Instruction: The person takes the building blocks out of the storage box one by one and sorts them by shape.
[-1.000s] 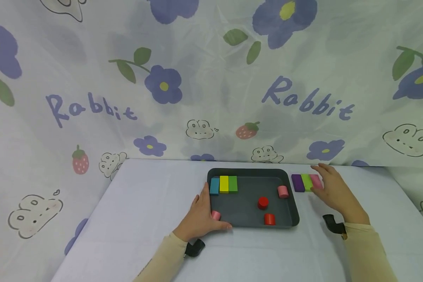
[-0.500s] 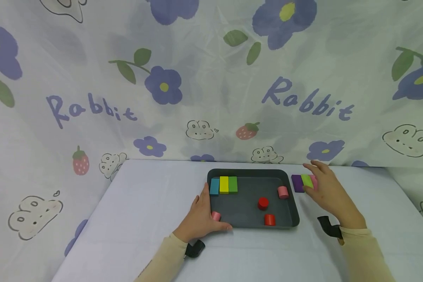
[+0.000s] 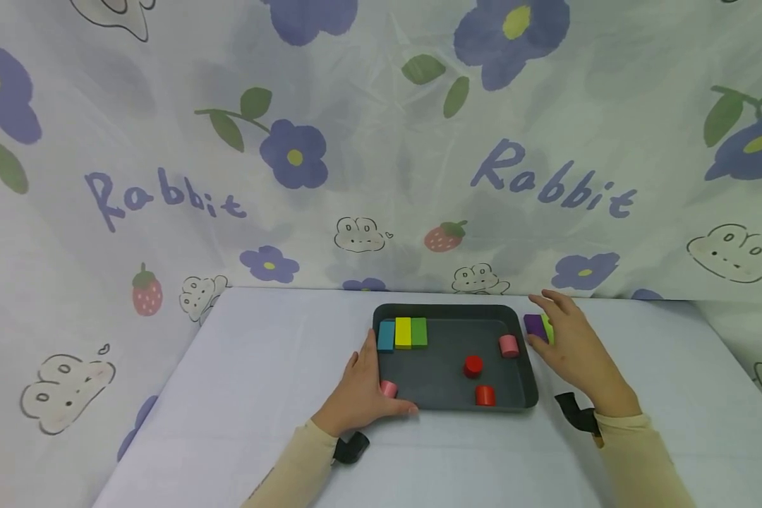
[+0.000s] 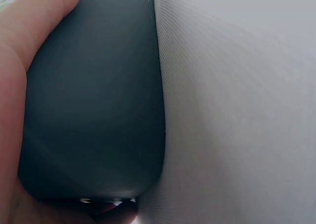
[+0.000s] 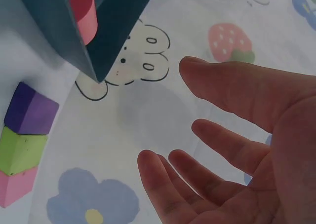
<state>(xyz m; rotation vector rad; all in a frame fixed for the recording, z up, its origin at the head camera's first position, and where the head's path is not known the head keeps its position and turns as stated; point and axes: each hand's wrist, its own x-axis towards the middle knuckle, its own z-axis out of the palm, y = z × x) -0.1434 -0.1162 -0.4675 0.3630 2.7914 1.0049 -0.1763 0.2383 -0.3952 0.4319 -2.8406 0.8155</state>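
Observation:
My left hand [image 3: 358, 395] rests against the near left corner of a dark grey tray [image 3: 447, 309], fingers straight along its left side and thumb along the front. Inside stand a blue block [image 3: 386, 336], a yellow block [image 3: 403, 333] and a green block [image 3: 419, 333] side by side. Over the table right of the tray, my right hand [image 3: 574, 356] has spread, loosely bent fingers with nothing between them. Beneath it lie a purple block [image 3: 533, 326] and a lime block [image 3: 549, 329], partly covered. A pink block [image 5: 17, 184] beside them shows only in the right wrist view.
The tray also holds two red cylinders, one upright [image 3: 473, 366] and one lying cylinder [image 3: 485, 395], plus a pink cylinder [image 3: 509, 346] at right and another pink cylinder [image 3: 389, 389] by the left hand. A printed cloth [image 3: 368, 141] hangs behind the white table [image 3: 241, 381].
My right hand has moved left over the row of blocks, closer to the tray, covering the pink block and part of the lime one. The left hand and tray stay put.

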